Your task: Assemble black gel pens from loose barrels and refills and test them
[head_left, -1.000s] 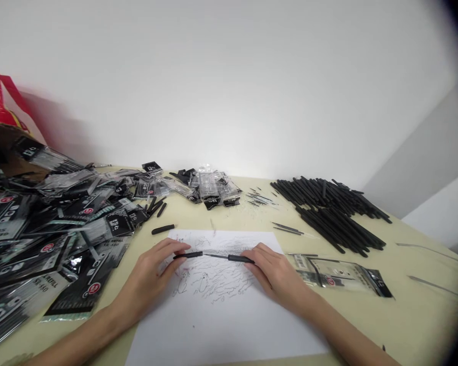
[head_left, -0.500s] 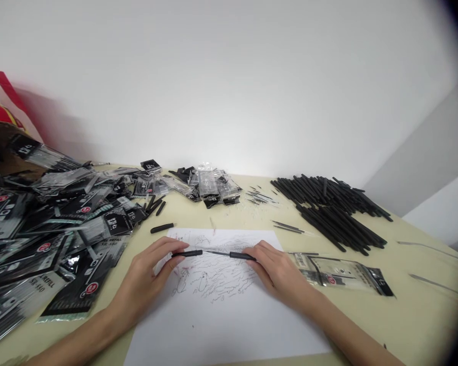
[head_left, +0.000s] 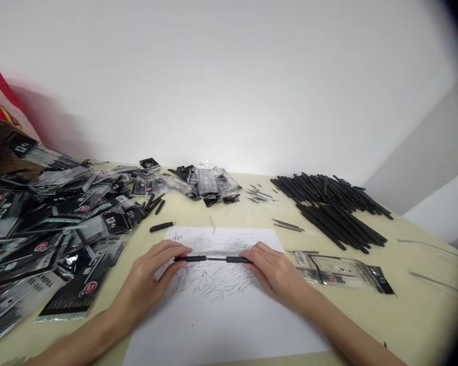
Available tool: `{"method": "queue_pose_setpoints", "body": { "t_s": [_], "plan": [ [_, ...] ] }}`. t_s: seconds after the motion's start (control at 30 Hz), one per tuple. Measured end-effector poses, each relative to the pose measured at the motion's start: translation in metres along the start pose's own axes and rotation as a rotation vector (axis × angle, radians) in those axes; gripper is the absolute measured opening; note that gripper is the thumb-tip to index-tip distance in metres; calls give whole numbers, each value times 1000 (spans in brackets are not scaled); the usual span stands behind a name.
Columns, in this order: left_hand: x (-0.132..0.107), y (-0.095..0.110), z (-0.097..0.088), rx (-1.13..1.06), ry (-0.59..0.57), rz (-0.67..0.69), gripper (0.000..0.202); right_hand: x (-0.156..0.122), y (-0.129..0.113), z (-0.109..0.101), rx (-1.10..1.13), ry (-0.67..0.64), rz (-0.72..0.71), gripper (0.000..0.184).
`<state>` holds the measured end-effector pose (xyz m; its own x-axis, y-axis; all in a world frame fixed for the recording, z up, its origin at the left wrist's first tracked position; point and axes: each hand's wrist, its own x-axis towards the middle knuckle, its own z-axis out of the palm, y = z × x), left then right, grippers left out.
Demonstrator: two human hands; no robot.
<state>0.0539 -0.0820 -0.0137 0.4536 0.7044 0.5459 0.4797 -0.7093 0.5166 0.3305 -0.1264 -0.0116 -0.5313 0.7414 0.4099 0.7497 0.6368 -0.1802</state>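
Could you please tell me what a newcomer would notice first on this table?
The sprawling heap of black refill packets at the left would catch the eye first, then the dense pile of black pen barrels at the right. In the middle, the left hand and right hand hold black pen parts end to end above a doodled paper sheet.

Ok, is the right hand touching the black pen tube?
Touching: in the head view, the right hand grips the black pen tube between its fingers, above the paper.
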Motion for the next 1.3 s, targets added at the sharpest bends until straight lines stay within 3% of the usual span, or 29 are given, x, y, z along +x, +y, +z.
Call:
{"method": "queue_pose_setpoints", "body": {
  "t_s": [0.87, 1.3],
  "plan": [
    [0, 1, 1, -1, -58, -16, 16, 0, -3, -1, -102, 178, -53, 20],
    [-3, 6, 5, -103, -118, -9, 14, 2, -15, 13, -34, 71, -87, 20]
  ]
}}
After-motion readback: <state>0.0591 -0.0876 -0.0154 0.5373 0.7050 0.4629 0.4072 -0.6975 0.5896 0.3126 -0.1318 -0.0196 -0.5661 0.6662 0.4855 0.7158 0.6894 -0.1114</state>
